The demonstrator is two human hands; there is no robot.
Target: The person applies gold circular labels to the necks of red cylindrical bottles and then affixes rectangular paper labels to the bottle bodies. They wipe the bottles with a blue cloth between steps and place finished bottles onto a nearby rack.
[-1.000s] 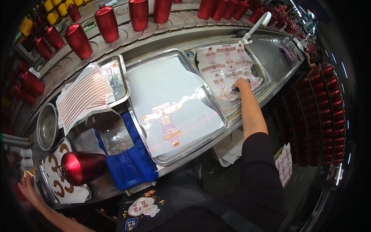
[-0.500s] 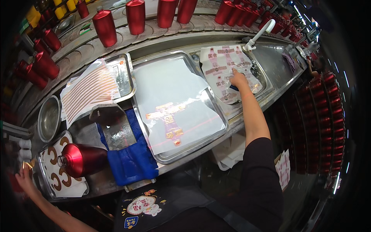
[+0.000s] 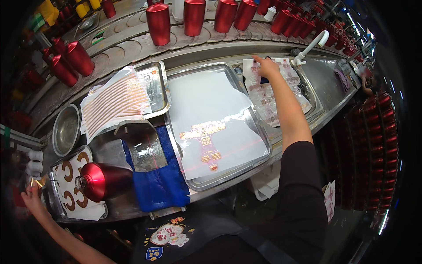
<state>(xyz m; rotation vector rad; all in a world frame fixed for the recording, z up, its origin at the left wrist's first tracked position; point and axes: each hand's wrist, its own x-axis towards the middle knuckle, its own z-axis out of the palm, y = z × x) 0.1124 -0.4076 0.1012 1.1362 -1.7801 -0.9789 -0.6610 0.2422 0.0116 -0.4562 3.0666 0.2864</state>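
Observation:
My right hand (image 3: 267, 69) is over a sheet of pink-and-brown printed decals (image 3: 263, 97) lying in the sink area at the right. Its index finger stretches toward the sheet's far left corner; a dark blue flat piece (image 3: 264, 80) shows beneath the hand and appears gripped. At the far left, my left hand (image 3: 31, 196) pinches a small shiny gold piece (image 3: 40, 182). Between them, a glossy red bottle (image 3: 110, 181) lies on its side, neck to the left. A large metal tray (image 3: 200, 185) holds white sheets and one cross-shaped pink-and-gold decal (image 3: 205, 141).
A blue cloth (image 3: 160, 189) drapes over the bench edge beside a metal block. Striped sheets (image 3: 116, 101) overlap a smaller tray. An oval metal bowl (image 3: 66, 130) and a tray of brown crescent decals (image 3: 69, 200) are at left. A white faucet (image 3: 312, 46) and upright red bottles (image 3: 158, 24) stand behind.
My right hand has moved across the decal sheet toward its far left corner, with the dark blue piece. My left hand still pinches the gold piece. The whole view has shifted slightly.

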